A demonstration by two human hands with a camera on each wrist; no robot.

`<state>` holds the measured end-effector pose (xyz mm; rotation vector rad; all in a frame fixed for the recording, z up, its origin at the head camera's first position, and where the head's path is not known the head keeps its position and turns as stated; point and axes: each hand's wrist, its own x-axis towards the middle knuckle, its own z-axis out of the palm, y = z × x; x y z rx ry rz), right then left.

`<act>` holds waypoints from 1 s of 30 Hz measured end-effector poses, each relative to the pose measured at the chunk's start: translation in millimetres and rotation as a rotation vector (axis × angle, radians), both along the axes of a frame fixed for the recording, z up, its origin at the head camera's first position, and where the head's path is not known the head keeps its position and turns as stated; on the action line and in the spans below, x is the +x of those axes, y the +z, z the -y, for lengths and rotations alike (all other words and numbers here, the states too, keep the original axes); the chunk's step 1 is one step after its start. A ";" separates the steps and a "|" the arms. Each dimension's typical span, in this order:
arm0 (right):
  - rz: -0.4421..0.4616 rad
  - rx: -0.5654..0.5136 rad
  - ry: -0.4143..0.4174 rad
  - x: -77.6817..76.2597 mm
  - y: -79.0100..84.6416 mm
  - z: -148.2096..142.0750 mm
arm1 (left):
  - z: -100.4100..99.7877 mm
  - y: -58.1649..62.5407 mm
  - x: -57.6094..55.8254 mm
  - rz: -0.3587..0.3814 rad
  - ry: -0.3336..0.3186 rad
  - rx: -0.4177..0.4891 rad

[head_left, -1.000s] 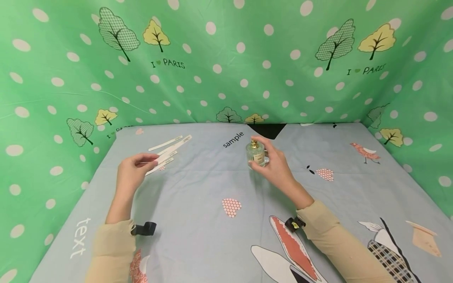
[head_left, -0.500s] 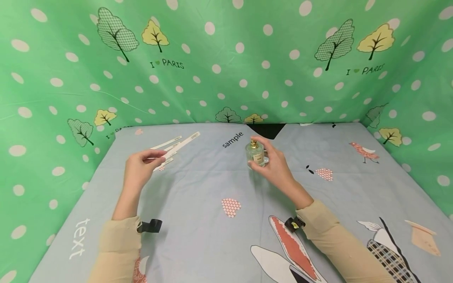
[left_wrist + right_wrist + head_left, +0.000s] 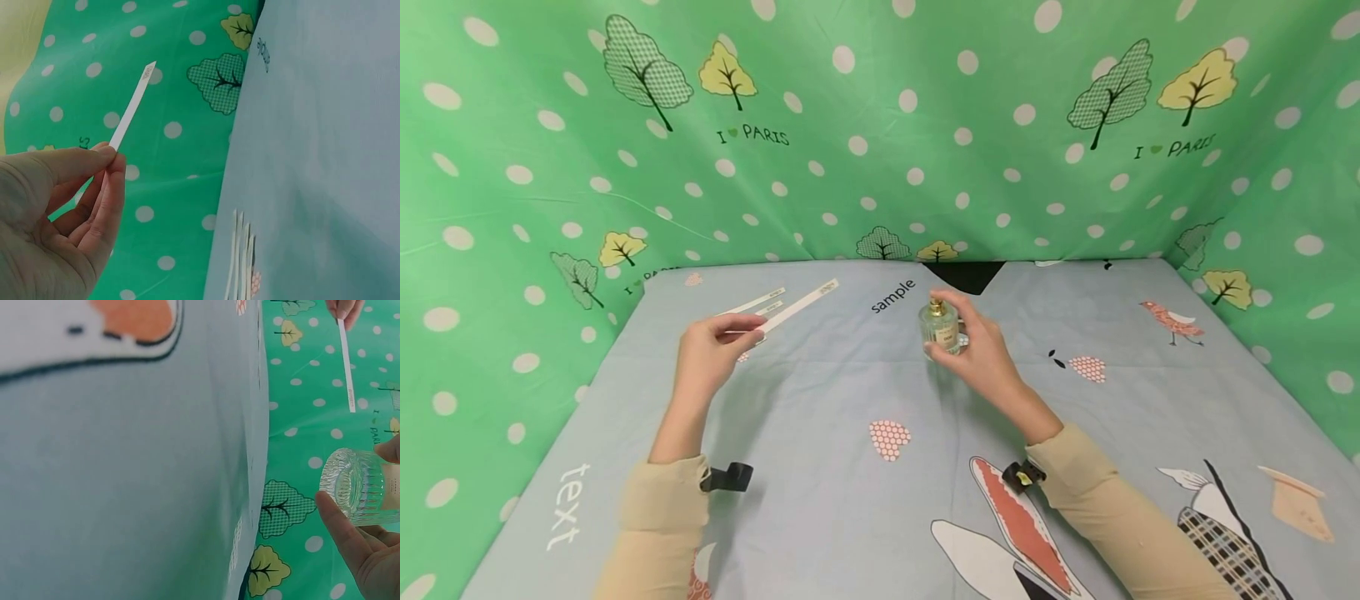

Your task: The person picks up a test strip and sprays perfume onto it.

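Observation:
A white paper test strip, with small print near its slanted tip, is pinched between thumb and fingers of my left hand. It points up and to the right, above the table. Behind that hand several more paper strips lie on the cloth, partly hidden by the fingers in the head view. My right hand grips a clear glass perfume bottle with a gold spray neck and a pale label. One finger rests at the sprayer's top and the thumb lies low on the glass. The ribbed bottle base shows in the right wrist view.
A grey-blue printed cloth covers the table. Behind and at both sides hangs a green dotted curtain. Each wrist carries a black camera mount, such as the left mount.
My left hand has moved right and slightly up, carrying one strip away from the others on the cloth. My right hand and the perfume bottle have stayed almost still.

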<state>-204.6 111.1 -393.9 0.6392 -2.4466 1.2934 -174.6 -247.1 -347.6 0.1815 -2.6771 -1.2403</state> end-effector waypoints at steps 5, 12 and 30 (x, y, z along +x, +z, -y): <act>-0.004 0.005 -0.004 0.3 0.2 0.7 | -6.4 1.9 0.4 -0.011 -0.012 0.002; -0.015 0.003 -0.003 1.3 0.0 0.8 | -16.7 0.8 0.3 -0.050 -0.042 0.041; -0.004 0.004 -0.003 1.5 -3.5 0.6 | -44.7 -4.3 -0.2 -0.076 -0.133 0.098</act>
